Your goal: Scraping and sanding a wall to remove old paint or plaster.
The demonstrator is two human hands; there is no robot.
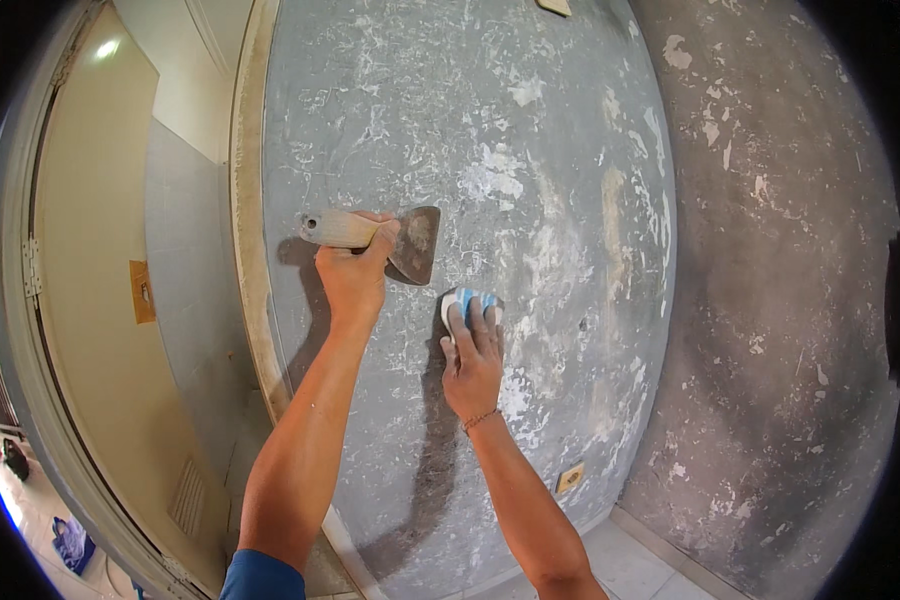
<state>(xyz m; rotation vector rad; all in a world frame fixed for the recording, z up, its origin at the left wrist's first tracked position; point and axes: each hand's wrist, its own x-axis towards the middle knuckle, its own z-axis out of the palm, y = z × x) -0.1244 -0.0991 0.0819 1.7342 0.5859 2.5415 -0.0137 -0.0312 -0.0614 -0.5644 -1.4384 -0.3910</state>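
Observation:
My left hand [356, 274] grips a putty knife [418, 244] where its pale, worn handle meets the wide, stained metal blade. The handle points left and the blade points right, close to the grey, patchy wall [390, 135]. Lower and to the right, my right hand [474, 367] holds a blue and white pad or block [461, 300] against the same wall, fingers spread over it. The pad's underside is hidden. White scraped patches and flaking marks cover the wall around both hands.
A wall outlet [570, 478] sits low at the right, near the tiled floor [634, 562]. A darker wall [772, 300] meets the grey one at a corner. At left are a door frame [249, 187] and a cream door [97, 225]. Blue fabric [73, 544] lies on the floor.

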